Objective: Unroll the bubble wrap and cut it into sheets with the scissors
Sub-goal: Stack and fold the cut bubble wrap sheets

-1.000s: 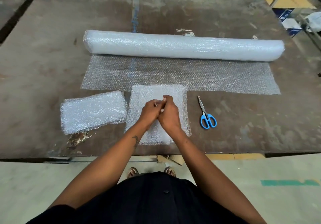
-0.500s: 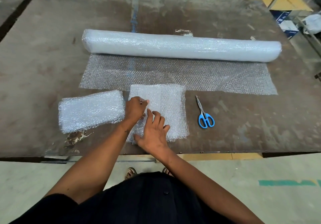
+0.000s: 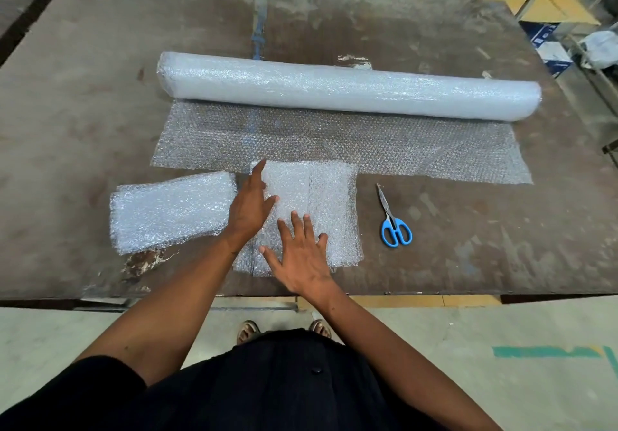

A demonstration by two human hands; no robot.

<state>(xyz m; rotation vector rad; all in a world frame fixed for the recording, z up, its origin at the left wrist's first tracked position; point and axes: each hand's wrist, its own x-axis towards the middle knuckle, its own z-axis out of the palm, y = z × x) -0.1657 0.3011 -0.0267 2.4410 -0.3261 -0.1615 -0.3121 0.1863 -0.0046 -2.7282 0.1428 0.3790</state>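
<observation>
Item 1, bubble wrap roll (image 3: 347,91): I log it lying across the far half of the table (image 3: 83,96), mostly still wound, so I judge the bulk of the job left.

Item 2, unrolled length (image 3: 334,139): one flat layer running from the roll toward me, uncut, its near edge touching the sheet in hand.

Item 3, folded sheet (image 3: 321,203): a cut piece at the near edge, folded over on itself. My left hand (image 3: 249,208) rests on its left margin, fingers straight and pointing away. My right hand (image 3: 301,256) lies flat on its near part, fingers spread. Neither grips anything.

Item 4, stack of sheets (image 3: 174,211): finished pieces just left of the left hand; count not readable.

Item 5, scissors (image 3: 393,220): blue-handled, blades together, lying idle right of the folded sheet.

Status: several sheets done; I judge this one is being flattened for stacking.
</observation>
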